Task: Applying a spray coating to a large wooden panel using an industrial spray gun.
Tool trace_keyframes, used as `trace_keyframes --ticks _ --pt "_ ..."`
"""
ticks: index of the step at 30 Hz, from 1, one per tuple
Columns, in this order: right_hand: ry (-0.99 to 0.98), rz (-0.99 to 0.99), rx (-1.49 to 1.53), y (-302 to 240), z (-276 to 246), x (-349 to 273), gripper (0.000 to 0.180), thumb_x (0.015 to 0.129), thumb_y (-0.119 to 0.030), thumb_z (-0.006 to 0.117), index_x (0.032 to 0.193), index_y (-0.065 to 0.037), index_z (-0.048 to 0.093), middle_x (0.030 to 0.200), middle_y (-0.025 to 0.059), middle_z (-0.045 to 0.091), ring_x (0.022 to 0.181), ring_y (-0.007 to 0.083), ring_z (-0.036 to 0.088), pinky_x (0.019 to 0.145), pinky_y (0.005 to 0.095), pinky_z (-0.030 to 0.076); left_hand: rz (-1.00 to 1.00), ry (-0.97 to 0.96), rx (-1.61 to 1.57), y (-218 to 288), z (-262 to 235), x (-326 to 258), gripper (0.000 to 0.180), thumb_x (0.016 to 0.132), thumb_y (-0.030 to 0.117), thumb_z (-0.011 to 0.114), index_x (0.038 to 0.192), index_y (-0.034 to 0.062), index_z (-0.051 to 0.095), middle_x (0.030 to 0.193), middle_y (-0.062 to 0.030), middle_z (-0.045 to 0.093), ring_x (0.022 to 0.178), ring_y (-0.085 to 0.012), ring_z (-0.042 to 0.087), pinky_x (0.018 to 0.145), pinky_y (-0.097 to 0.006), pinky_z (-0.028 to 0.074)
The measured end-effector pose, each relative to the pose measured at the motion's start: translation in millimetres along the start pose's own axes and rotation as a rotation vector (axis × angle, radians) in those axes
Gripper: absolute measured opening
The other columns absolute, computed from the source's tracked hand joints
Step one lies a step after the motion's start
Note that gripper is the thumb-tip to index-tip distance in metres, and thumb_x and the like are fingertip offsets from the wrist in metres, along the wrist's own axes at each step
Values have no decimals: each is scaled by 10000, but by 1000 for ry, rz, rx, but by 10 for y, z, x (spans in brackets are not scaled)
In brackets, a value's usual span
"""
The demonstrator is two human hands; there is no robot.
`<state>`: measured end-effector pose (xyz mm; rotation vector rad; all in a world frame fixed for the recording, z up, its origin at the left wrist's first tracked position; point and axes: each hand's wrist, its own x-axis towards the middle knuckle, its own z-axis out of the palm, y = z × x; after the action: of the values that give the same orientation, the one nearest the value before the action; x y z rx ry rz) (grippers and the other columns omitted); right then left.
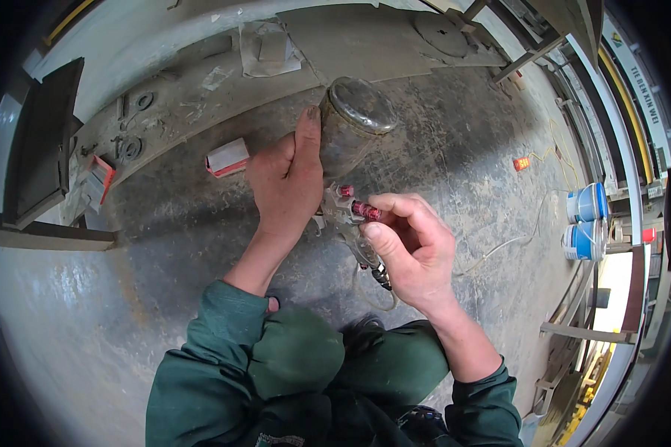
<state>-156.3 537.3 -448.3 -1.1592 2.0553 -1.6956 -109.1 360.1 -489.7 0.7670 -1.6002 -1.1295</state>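
While crouched with green-clad knees [297, 350] nearest, pinches red knob [367, 211] of spray gun [341, 214] between thumb and fingertips of right hand [423, 249]. Grips gun in left hand [287, 175], thumb up along cup [350, 130]; cannot tell finger wrap behind. Holds gun ahead of knees, over floor [171, 223]. Farther off: box [228, 157] at left, then bucket [587, 202] at right.

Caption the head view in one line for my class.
Above a floor, the left hand holds a metal-cupped tool while the right hand pinches a red knob on it.
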Motion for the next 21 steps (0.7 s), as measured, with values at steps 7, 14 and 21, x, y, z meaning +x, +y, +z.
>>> trace_keyframes --ticks 7,14,21 --pt "6 -268 -260 94 -44 61 154 890 32 746 1039 8 712 972 139 746 830 238 735 732 312 584 18 -15 -16 37 5 -13 545 1052 268 674 620 -38 548 512 -16 327 548 -51 306 470 -324 264" --pt "4 -388 -291 173 3 86 190 833 87 754 995 6 698 950 143 746 826 275 747 711 326 595 10 8 -15 26 2 -12 560 1050 258 679 600 -34 518 507 -4 322 551 -43 304 467 -328 254" --pt "-27 -455 -270 274 19 174 219 811 106 746 1000 6 698 939 141 743 831 288 750 712 332 599 23 22 -54 -45 -13 6 564 1051 232 678 591 -26 478 532 26 300 562 -36 298 472 -318 240"
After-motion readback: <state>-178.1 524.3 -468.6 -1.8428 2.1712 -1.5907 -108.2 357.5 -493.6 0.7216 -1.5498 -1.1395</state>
